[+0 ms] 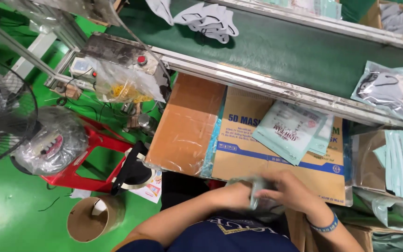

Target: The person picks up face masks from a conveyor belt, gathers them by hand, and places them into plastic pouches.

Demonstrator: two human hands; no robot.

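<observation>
Above the flattened brown cardboard surface [187, 126], both hands [239, 193] [290, 189] pinch a soft, light grey fabric mask [257, 191], seemingly best gripped by its edges.

Both hands, left hand [235, 193] and right hand [289, 190], clutch a blurred grey fabric mask [259, 195] over the flat brown cardboard box [239, 156]. Pale teal plastic mask packets [288, 130] lie just beyond, beside the green conveyor belt [295, 51].

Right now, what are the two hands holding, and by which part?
Both hands, left hand and right hand, clasp a small grey bundle, probably face masks; the picture is too blurred to tell which part.
</observation>
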